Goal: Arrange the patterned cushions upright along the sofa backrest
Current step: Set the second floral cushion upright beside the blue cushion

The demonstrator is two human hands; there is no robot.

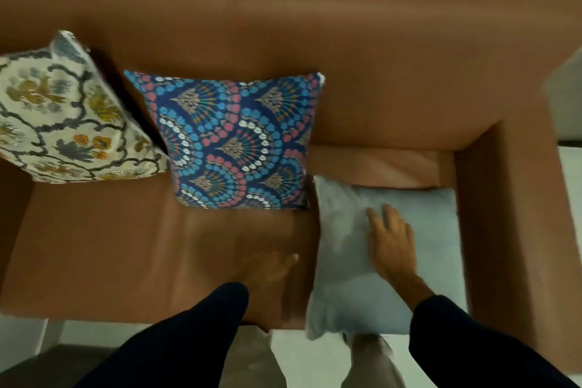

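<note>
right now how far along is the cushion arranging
Done: the blue fan-pattern cushion and the cream floral cushion lean against the sofa backrest. In hand: the right hand rests flat on the plain grey cushion, lying flat on the seat. The left hand is blurred, holding nothing. Left: standing it up.

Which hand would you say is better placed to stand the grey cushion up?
Right. The right hand already lies flat on the grey cushion; the left hand is beside it over the seat, blurred.

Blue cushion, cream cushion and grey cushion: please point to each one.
Blue cushion (233, 142), head view, middle of its patterned face.
Cream cushion (66, 116), head view, middle of its floral face.
Grey cushion (349, 277), head view, bare left part.
</note>
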